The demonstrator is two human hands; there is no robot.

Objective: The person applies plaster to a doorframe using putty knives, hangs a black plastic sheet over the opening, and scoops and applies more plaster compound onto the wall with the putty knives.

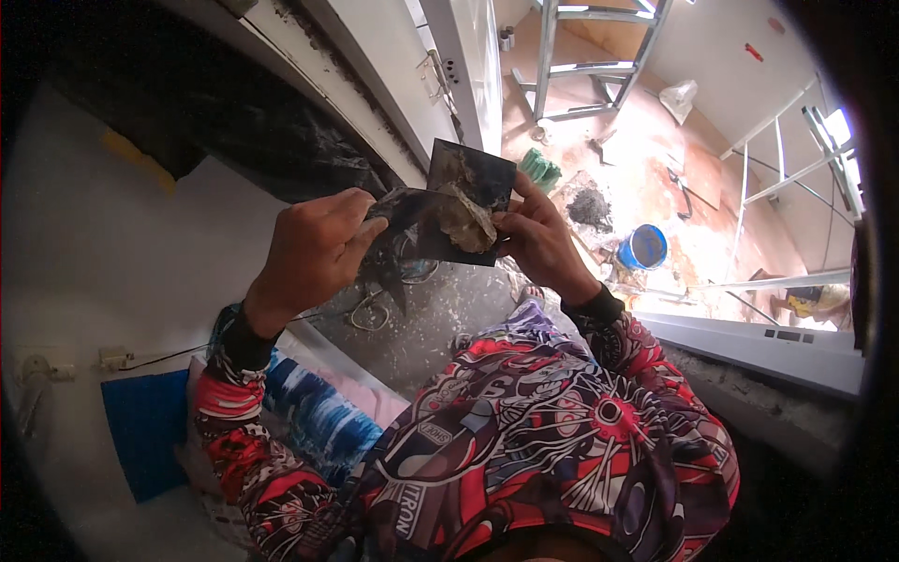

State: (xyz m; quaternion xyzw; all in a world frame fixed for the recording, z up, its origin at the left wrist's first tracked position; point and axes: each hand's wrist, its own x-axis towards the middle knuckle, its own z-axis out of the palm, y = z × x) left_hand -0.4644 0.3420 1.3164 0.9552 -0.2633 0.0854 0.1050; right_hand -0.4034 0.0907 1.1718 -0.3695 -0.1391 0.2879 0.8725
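Observation:
My right hand (545,239) grips a dark, flat square plate (494,176) by its right edge, thumb on the near face and fingers behind. A beige-grey lump of paste (466,228), like mortar or putty, sticks to the plate's face. My left hand (314,245) pinches a thin dark blade-like piece (405,210) between thumb and fingers. That piece reaches right and overlaps the plate beside the lump. Whether it has a handle is hidden inside my left hand.
White door frames (468,56) stand ahead. Beyond them on the right are a metal ladder (588,67), a blue bucket (629,249), a dark pile of material (588,208) and a green bag (539,169). Black plastic sheeting (281,140) hangs at the left. A cable (370,314) lies below my hands.

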